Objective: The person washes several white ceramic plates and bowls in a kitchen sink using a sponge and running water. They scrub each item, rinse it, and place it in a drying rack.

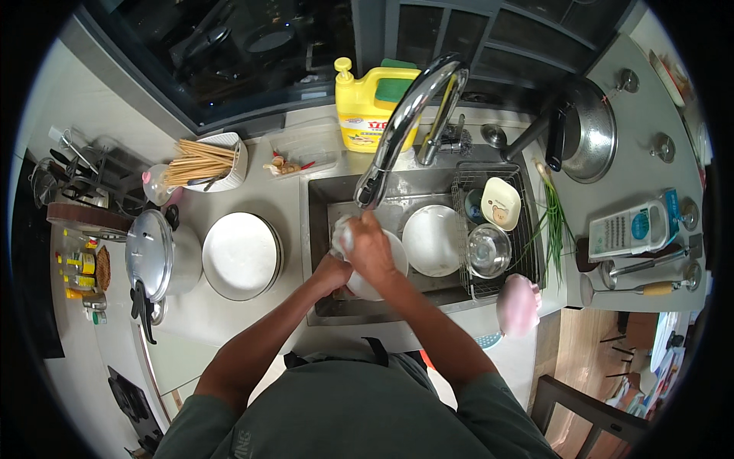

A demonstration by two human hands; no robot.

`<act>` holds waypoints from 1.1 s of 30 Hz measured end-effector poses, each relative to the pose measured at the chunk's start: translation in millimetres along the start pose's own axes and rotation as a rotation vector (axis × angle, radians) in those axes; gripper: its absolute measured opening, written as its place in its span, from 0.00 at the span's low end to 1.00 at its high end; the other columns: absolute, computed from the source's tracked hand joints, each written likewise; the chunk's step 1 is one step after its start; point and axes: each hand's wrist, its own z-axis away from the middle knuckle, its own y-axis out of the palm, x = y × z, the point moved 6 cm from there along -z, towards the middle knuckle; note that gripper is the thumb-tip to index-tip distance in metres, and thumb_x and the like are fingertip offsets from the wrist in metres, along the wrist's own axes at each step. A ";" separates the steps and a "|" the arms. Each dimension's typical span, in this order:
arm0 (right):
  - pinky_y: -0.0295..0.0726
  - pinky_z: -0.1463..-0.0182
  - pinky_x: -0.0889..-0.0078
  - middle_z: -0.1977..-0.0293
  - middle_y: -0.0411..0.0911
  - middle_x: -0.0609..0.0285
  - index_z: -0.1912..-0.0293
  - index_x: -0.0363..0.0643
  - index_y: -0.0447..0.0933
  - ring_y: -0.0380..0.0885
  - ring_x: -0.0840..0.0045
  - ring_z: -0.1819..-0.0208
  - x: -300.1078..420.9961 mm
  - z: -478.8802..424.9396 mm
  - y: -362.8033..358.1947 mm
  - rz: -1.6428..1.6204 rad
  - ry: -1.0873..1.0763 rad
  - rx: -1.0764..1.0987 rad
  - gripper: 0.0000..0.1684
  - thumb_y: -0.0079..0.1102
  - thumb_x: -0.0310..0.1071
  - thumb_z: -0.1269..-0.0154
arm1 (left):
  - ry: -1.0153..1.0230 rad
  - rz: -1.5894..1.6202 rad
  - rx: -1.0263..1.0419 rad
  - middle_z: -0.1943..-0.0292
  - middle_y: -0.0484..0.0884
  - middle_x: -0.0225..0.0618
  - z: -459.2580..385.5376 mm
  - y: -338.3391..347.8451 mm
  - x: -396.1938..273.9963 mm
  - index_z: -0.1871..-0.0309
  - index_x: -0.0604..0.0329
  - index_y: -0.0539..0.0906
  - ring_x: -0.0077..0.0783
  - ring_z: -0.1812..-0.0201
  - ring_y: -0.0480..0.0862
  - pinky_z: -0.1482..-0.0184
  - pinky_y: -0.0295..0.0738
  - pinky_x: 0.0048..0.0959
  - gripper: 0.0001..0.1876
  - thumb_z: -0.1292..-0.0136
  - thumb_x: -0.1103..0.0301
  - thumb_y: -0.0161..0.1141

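Over the left part of the steel sink [309, 246], my right hand [370, 244] grips a crumpled, pale cloth [343, 234] beneath the arched chrome faucet [395, 120]. Close by, my left hand [332, 273] is at the left edge of a white bowl or plate [370, 287]; its fingers are partly hidden, so its hold is unclear. Another white plate [431, 241] lies in the sink to the right. Beside it, a wire basket [524, 252] holds a clear glass bowl [489, 251], a small cream dish [500, 204] and a dark round dish.
Stacked white plates [241, 255] and a pressure cooker [183, 258] stand left of the sink. Behind are a chopstick basket [238, 166] and a yellow detergent jug [355, 103]. Green onions [553, 218], a pink cloth [518, 307] and a wok [593, 137] lie to the right.
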 end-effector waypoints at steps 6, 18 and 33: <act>0.78 0.62 0.69 0.67 0.81 0.53 0.61 0.35 0.80 0.79 0.68 0.69 -118.7 5.2 -37.0 -0.357 0.528 0.210 0.12 0.63 0.35 0.40 | -0.184 0.289 0.015 0.54 0.81 0.41 15.2 -5.0 -12.0 0.40 0.62 0.73 0.36 0.53 0.81 0.53 0.77 0.34 0.28 0.49 0.81 0.53; 0.68 0.38 0.57 0.44 0.70 0.50 0.45 0.47 0.73 0.69 0.57 0.40 49.3 70.4 -60.5 -0.233 -0.109 -0.028 0.24 0.55 0.22 0.42 | -0.056 1.116 0.632 0.55 0.82 0.39 2.5 53.3 -17.3 0.46 0.57 0.76 0.37 0.53 0.83 0.48 0.78 0.33 0.18 0.39 0.64 0.60; 0.75 0.51 0.73 0.58 0.80 0.54 0.51 0.37 0.77 0.78 0.71 0.56 -134.5 -14.2 -34.7 -0.349 0.596 0.129 0.16 0.55 0.25 0.40 | -0.553 0.928 0.466 0.60 0.82 0.40 -1.3 50.8 12.4 0.47 0.61 0.76 0.39 0.61 0.84 0.66 0.80 0.42 0.21 0.46 0.73 0.62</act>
